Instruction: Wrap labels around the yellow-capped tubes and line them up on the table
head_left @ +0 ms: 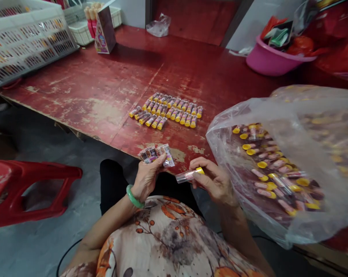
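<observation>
My left hand (150, 169), with a green bangle (135, 197) at the wrist, is closed on several small printed cards (157, 154) fanned out at the table's front edge. Between the thumb and fingers of my right hand (212, 179) is a clear plastic tube with a yellow cap (190, 175), lying nearly level with its cap to the right. Beyond both hands, rows of similar yellow-capped tubes (168, 109) lie on the red table (104, 88). To the right, a clear plastic bag (234, 111) gapes toward me with many loose tubes (273, 165) inside.
A white slatted crate (26, 42) stands at the back left, near a triangular printed box (104, 32). A crumpled plastic bag (159, 26) lies at the back. A pink basin (277, 61) full of odds and ends is at the back right. A red stool (44, 181) stands left.
</observation>
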Motion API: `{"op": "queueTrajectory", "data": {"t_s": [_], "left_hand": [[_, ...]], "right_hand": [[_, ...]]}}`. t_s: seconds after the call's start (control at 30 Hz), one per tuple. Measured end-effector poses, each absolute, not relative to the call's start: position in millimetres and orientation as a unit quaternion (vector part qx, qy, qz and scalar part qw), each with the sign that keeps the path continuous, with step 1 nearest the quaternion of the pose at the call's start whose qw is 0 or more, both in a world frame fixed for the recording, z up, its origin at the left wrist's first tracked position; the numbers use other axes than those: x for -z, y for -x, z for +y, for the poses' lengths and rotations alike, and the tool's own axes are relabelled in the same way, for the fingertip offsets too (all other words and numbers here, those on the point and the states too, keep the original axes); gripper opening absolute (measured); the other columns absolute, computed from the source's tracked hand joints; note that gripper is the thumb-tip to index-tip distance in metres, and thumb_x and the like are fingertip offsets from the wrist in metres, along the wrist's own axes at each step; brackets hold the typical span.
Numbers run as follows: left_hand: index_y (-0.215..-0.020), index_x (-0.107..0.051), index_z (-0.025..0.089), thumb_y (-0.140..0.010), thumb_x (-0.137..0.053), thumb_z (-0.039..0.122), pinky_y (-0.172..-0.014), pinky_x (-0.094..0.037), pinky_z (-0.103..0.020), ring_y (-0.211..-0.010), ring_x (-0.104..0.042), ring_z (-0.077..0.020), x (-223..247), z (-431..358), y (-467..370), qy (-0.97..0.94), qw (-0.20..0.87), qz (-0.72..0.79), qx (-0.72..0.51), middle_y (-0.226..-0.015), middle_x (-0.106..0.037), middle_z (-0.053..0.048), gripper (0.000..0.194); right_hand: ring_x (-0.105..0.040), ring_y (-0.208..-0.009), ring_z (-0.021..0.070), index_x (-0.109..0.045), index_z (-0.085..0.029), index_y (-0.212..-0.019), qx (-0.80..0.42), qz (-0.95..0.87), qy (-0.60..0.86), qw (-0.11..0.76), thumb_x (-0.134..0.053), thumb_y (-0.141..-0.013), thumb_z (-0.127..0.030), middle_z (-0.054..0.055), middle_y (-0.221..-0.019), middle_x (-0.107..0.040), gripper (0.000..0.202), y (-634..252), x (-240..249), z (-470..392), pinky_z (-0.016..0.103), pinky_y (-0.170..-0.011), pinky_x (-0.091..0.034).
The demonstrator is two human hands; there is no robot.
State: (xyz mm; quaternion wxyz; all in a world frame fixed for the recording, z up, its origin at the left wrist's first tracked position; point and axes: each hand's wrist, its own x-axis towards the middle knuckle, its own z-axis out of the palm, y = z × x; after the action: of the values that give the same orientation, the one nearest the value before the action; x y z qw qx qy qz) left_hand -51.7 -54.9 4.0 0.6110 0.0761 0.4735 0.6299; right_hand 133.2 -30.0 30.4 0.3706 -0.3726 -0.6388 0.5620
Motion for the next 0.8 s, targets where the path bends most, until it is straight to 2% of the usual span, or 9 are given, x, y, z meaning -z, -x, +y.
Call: {"op": "queueTrajectory", "data": {"t_s": [0.23,0.37,0.57,0.8], "left_hand": [[-0.083,-0.070,0.010,-0.055,-0.088,0.032,-0.055,-0.053,-0.021,-0.061,-0.064,-0.0125,-11,-58,50,-0.035,0.636,0.466,-0.614,-0.075,-0.071,-0.004,0.040],[-0.085,-0.070,0.012,-0.059,-0.086,0.030,-0.052,-0.053,-0.018,-0.058,-0.062,-0.0095,-12,-60,49,-0.024,0.658,0.446,-0.606,-0.071,-0.069,-0.001,0.036],[-0.089,-0.069,0.013,-0.062,-0.085,0.031,-0.057,-0.056,-0.019,-0.063,-0.064,-0.0106,-14,-63,45,-0.027,0.675,0.427,-0.601,-0.077,-0.069,-0.002,0.036],[-0.084,-0.068,0.008,-0.056,-0.088,0.034,-0.063,-0.056,-0.026,-0.065,-0.065,-0.0150,-16,-66,39,-0.065,0.641,0.450,-0.619,-0.076,-0.070,-0.006,0.043]], "right_hand": [[-0.062,-0.082,0.0192,-0.059,-0.020,-0.096,-0.441,-0.720,0.341,0.414,-0.061,-0.084,-0.023,0.007,-0.096,-0.056,0.012,-126,-26,-43,0.032,-0.066,-0.055],[-0.061,-0.087,0.0203,-0.057,-0.020,-0.097,-0.345,-0.748,0.339,0.455,-0.062,-0.083,-0.017,0.007,-0.097,-0.058,0.014,-123,-24,-46,0.035,-0.074,-0.054],[-0.063,-0.090,0.0199,-0.053,-0.019,-0.111,-0.117,-0.814,0.309,0.478,-0.065,-0.080,-0.008,0.009,-0.098,-0.062,0.035,-115,-17,-58,0.033,-0.076,-0.055],[-0.069,-0.085,0.0200,-0.053,-0.020,-0.117,0.075,-0.827,0.321,0.455,-0.074,-0.077,-0.013,0.009,-0.098,-0.069,0.045,-104,8,-66,0.028,-0.066,-0.054]]}}
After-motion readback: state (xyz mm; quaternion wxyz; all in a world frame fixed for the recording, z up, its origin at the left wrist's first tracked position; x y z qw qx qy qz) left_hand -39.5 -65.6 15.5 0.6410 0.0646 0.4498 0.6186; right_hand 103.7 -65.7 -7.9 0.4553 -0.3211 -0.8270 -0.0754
